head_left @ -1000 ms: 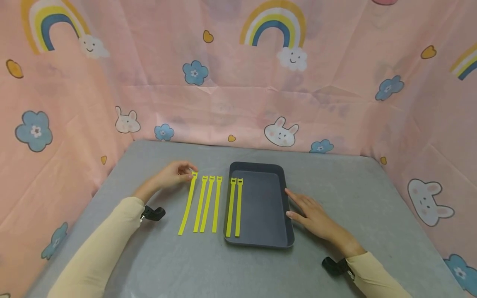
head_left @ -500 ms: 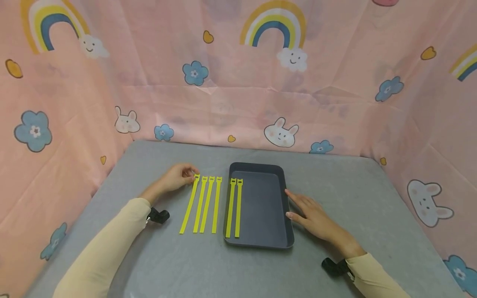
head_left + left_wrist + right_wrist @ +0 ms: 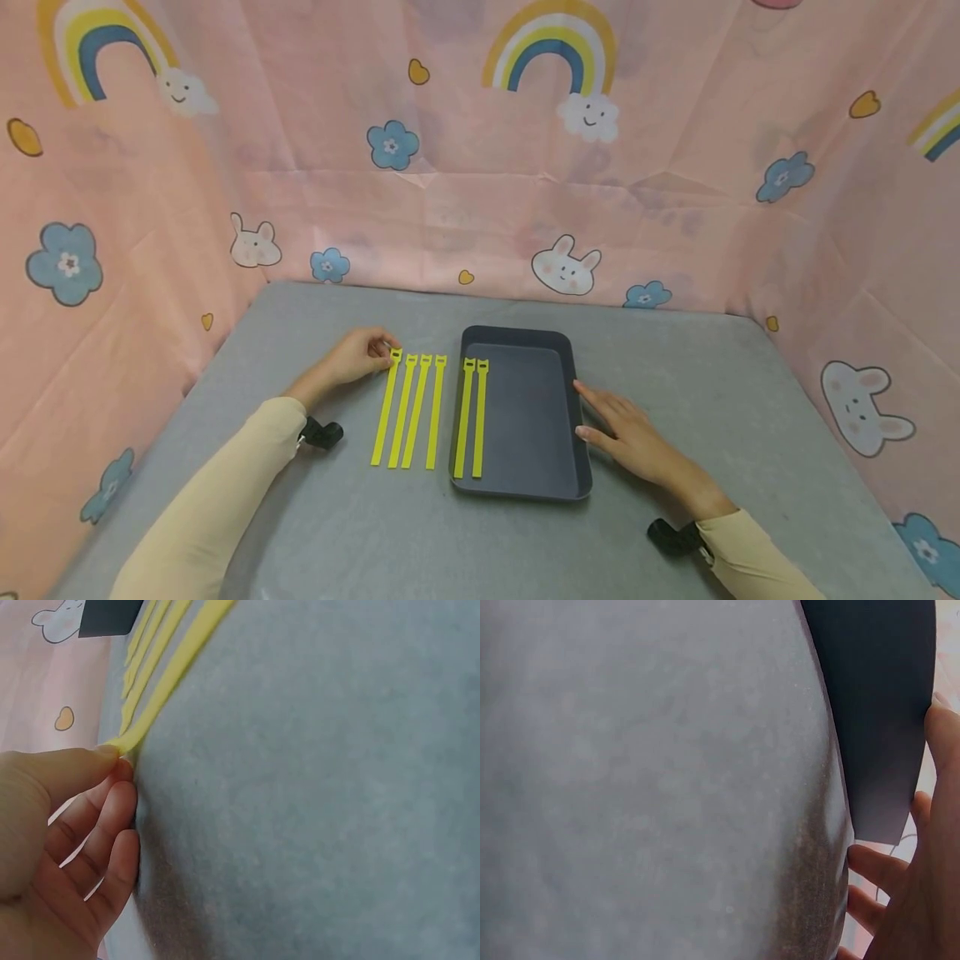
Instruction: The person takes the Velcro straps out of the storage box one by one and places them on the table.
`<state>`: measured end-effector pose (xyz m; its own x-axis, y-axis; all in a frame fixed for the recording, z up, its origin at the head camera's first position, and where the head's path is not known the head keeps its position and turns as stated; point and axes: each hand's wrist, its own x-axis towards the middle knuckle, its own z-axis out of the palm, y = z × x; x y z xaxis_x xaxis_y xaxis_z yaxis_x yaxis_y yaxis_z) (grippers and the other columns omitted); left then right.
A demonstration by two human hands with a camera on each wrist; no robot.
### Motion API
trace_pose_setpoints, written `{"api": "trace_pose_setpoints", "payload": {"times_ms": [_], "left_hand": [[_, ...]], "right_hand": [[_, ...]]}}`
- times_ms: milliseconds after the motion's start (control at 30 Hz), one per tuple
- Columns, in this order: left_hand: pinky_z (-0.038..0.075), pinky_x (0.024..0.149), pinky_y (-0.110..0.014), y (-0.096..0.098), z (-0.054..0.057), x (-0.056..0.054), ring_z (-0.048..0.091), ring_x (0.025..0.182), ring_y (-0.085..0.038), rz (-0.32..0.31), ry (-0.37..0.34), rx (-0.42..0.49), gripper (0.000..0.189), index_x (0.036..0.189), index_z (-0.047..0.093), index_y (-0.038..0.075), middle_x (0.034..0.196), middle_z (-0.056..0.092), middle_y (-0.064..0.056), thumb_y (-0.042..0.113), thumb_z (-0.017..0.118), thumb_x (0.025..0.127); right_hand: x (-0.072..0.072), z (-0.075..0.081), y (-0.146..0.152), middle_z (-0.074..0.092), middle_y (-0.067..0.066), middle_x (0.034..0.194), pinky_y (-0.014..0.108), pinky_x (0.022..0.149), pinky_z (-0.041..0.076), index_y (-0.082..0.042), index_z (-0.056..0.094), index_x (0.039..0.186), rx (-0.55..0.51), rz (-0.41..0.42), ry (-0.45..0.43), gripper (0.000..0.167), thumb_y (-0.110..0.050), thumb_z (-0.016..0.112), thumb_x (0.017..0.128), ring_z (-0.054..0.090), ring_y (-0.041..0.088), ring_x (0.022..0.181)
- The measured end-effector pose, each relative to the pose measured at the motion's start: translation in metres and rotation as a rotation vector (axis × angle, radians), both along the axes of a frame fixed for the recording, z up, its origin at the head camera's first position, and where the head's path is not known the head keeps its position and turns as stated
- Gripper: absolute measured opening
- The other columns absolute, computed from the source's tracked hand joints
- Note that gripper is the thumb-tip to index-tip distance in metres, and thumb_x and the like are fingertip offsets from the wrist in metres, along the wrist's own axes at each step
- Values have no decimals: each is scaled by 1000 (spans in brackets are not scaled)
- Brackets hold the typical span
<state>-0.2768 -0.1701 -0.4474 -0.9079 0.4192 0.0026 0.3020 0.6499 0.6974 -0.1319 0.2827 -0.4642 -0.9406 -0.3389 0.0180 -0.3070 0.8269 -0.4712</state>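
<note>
My left hand (image 3: 357,355) pinches the slotted head end of a yellow cable tie (image 3: 385,408) between thumb and fingertips, as the left wrist view shows up close. This strap is the leftmost of a row on the table; its tail points toward me. To its right lie three more yellow straps (image 3: 417,412), side by side with their heads away from me. Two like straps (image 3: 481,421) rest inside a dark grey tray (image 3: 536,492), along its left side. My right hand (image 3: 637,437) touches the tray's right wall with thumb and fingertips, its fingers fairly straight.
A grey cloth covers the table (image 3: 330,525). Pink printed curtains (image 3: 450,208) stand behind it and along both sides. A dark wrist camera (image 3: 321,433) juts from the left cuff, another (image 3: 672,537) from the right.
My left hand has shifted slightly right with the pinched strap. The strap's tail has swung right, now lying nearly parallel to its neighbours. My right hand and the tray stay put.
</note>
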Motion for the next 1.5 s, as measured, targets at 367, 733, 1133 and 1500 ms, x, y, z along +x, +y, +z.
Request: {"api": "trace_pose_setpoints", "payload": {"times_ms": [367, 733, 1133, 1500], "left_hand": [[47, 63, -25, 0, -1, 0, 56, 71, -14, -24, -3, -8, 22, 109, 68, 3, 88, 69, -11, 6, 73, 87], [46, 65, -22, 3, -4, 1, 54, 76, -15, -10, 13, -26, 21, 106, 69, 2, 89, 64, -9, 6, 74, 86], [45, 67, -25, 3, -2, 1, 55, 79, -18, 3, 17, -47, 18, 105, 69, 1, 92, 64, -11, 9, 71, 89], [47, 72, -31, 27, 42, 1, 58, 83, -22, 11, 93, -22, 23, 115, 69, 4, 104, 66, -12, 16, 62, 97]], "right_hand": [[1, 1, 0, 36, 16, 158, 76, 105, 23, -33, 19, 159, -5, 4, 4, 68, -45, 52, 101, 31, 49, 143], [0, 1, 0, 38, 17, 157, 76, 104, 24, -32, 20, 159, 4, 8, 15, 68, -44, 52, 100, 32, 48, 142], [0, 0, 0, 37, 15, 158, 76, 104, 24, -33, 20, 159, 4, 5, 13, 68, -45, 52, 100, 32, 48, 143], [-1, 0, 1, 36, 15, 159, 75, 105, 23, -33, 19, 159, -4, 9, -3, 68, -44, 52, 101, 31, 49, 143]]}}
